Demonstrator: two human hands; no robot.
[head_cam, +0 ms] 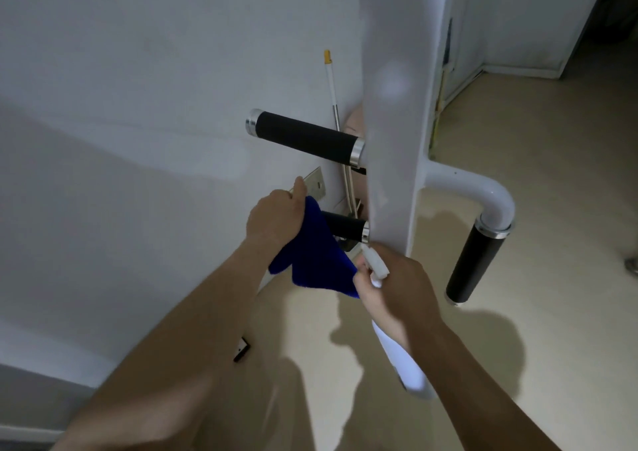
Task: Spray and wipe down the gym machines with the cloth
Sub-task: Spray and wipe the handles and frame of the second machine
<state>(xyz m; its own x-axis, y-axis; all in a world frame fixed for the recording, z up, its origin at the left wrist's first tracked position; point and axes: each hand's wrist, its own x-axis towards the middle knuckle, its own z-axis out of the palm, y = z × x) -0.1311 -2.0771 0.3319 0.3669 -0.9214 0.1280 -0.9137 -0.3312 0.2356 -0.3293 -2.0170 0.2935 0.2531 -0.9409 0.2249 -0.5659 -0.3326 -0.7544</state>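
Left hand clamps blue cloth over the lower black grip. Grip axis runs 10-to-4, with the bare stretch at 3 o'clock of that hand, toward the white post. Right hand is curled round the spray bottle, at 5 o'clock.

The left hand gripped a blue cloth wrapped over the lower black handle of a white machine post. The right hand held a white spray bottle, nozzle toward the post. An upper handle and a side handle also projected. A mop pole leaned against the wall.
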